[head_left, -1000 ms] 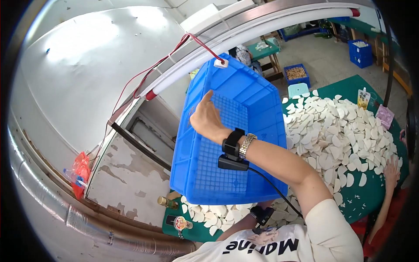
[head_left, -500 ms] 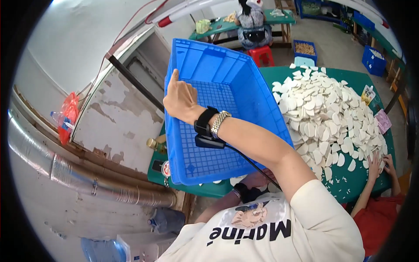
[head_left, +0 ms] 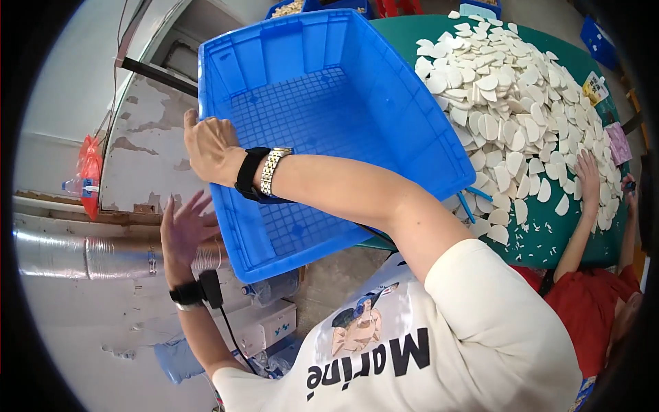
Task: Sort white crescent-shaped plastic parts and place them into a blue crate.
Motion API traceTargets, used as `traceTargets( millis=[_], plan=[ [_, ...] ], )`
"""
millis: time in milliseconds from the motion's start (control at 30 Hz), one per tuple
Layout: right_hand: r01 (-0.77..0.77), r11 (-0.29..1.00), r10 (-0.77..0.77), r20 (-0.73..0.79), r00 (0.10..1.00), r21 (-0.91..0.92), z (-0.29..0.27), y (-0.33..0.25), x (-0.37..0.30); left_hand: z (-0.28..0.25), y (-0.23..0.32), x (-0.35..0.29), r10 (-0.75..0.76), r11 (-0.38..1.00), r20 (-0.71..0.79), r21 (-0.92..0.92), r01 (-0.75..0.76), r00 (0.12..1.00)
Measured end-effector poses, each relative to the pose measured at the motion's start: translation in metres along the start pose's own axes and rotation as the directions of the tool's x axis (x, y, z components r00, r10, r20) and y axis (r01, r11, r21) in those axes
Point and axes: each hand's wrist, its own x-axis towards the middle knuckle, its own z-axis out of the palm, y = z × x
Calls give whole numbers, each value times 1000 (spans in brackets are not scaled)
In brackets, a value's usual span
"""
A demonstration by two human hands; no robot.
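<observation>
Blue crate point(head_left: 405, 110), tilted, overlaps the left edge of the worktop point(head_left: 412, 29); right hand point(head_left: 214, 147) appears clasped on its left rim, fingertips hidden; left hand point(head_left: 185, 230) is spread beside it. Apparent step: repositioning; next move calls for two-handed support

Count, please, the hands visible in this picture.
4: the right hand on the rim of the blue crate, the left hand open beside it, a co-worker's hand at the white pieces, the co-worker's other hand farther right.

Head view: fisheye, worn on head, facing down; blue crate point(head_left: 329, 130) close, green table point(head_left: 405, 34) farther.
</observation>
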Motion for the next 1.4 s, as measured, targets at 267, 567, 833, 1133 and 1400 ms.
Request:
traceTargets(
  millis=[267, 567, 833, 1133, 1400],
  plan=[
    [-81, 991, 87, -56, 995, 106, 35, 11, -17, 16, 65, 145, -104, 980, 248, 189, 57, 963],
    [252, 967, -252, 341, 906, 45, -10, -10, -83, 33, 40, 164, -132, 749, 100, 662, 34, 986],
    [-96, 995, 85, -455, 886, -1, -260, -15, -197, 20, 35, 164, -189, 876, 52, 460, 144, 981],
    [-735, 592, 576, -464, 673, -330, -262, 203, -412, 75, 58, 62, -143, 826, -138, 529, 194, 980],
    [-382, 622, 440, -98, 893, -684, -211, 267, -433, 36, 8, -138, -54, 931, -457, 298, 210, 888]
  ],
)
